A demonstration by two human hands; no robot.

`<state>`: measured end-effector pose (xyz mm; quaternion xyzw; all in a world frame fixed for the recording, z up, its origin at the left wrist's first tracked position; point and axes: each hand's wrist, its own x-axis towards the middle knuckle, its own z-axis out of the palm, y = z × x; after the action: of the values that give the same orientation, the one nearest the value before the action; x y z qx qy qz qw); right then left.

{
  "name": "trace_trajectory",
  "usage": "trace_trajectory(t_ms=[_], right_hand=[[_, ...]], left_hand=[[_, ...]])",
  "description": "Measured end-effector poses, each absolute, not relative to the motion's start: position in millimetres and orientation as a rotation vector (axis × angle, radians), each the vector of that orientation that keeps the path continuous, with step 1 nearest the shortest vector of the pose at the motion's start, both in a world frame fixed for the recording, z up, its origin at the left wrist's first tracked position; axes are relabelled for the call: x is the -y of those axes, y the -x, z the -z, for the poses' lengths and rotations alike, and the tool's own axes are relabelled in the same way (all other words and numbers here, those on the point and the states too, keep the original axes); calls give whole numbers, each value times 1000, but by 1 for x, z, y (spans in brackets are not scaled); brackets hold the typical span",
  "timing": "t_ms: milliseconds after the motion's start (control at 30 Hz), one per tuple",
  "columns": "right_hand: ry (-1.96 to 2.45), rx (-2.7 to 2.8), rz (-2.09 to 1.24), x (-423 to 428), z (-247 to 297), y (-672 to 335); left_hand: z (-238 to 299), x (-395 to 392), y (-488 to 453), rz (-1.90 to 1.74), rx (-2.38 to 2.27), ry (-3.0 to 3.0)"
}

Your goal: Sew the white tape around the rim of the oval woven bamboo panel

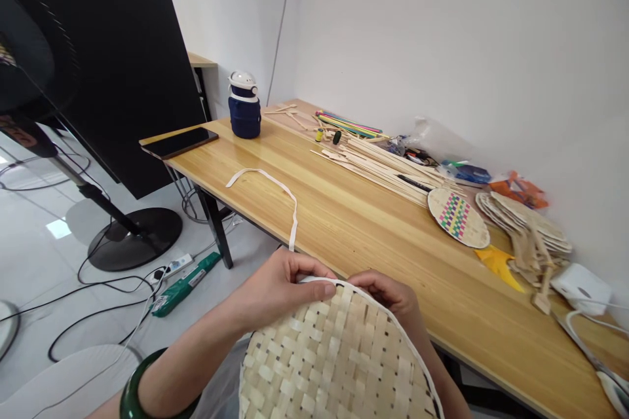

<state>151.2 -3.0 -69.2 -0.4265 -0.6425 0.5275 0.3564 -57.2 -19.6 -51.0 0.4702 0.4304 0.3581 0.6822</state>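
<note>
A round woven bamboo fan (339, 360) is held up at the table's front edge, its flat face toward me. White edging tape (411, 340) runs along its right and top rim. My left hand (299, 281) pinches the top rim, thumb lying over the tape on the near face. Just right of it, my right hand (388, 291) grips the rim with bent fingers, partly hidden behind the weave. From my left hand, the loose tail of the white tape (293, 209) trails across the tabletop in a curve.
On the wooden table (344, 222) stand a blue jug (244, 108) and a phone (180, 143). Bamboo strips (378, 163), a colourful woven disc (458, 216), stacked fans (531, 219) and scissors (584, 347) lie right. A floor fan (135, 236) and cables are left.
</note>
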Motion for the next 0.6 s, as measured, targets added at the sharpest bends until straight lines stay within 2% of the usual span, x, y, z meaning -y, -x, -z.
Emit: trace_trajectory(t_ms=[333,600], right_hand=[[1010,1766,-1172,2,72,-149],[1052,1506,-1407,2,74,-148]], left_hand=[[52,17,54,-803,-995,-1058],[55,17,53,-806,-968,-1037]])
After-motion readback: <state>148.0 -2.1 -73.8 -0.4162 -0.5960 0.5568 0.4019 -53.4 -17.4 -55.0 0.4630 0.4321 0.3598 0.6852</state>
